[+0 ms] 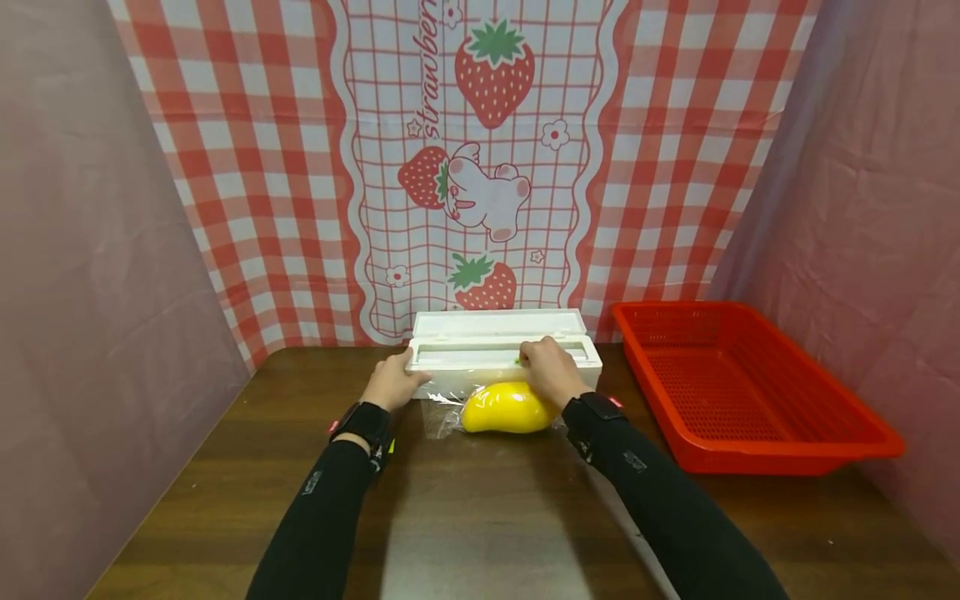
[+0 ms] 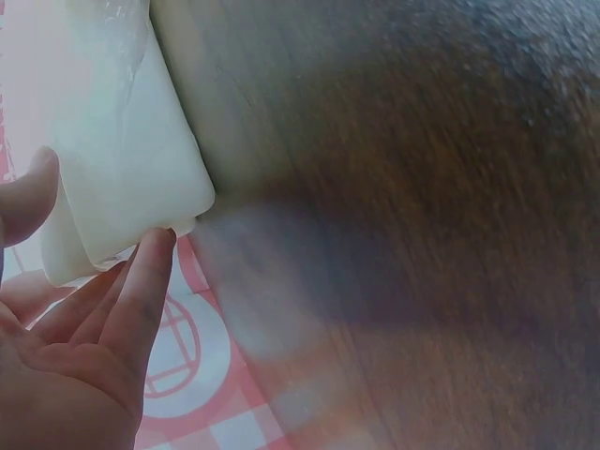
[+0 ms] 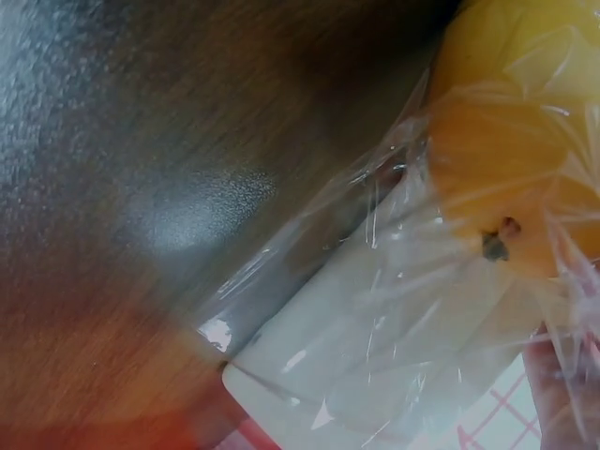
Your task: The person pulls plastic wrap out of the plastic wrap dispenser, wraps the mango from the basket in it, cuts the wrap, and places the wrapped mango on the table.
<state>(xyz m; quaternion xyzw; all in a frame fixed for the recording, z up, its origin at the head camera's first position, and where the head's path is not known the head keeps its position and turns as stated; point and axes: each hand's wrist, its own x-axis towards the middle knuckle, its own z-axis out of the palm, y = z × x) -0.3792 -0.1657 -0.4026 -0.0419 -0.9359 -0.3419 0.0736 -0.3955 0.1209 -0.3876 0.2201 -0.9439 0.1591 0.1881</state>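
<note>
Near the far edge of the desk (image 1: 225,500) and parallel to it, you have a long white cling-film dispenser (image 1: 480,366), its lid (image 1: 498,322) raised behind. Clear, wrinkled film (image 1: 441,420) spreads down its front and over a glossy yellow mango (image 1: 502,408) lying lengthwise just before it.

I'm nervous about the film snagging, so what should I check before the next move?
1. Left hand steadying the white box: ok, touching its left end.
2. Lid raised: ok, standing open at the back.
3. Right hand's grip: cannot tell; it is at the box's top, fingertips hidden.
4. Clear film over the yellow fruit: ok, covering its stem end.
5. Film cut free of the box: cannot tell.
6. Red basket clear of both hands: ok, off to the right.
</note>
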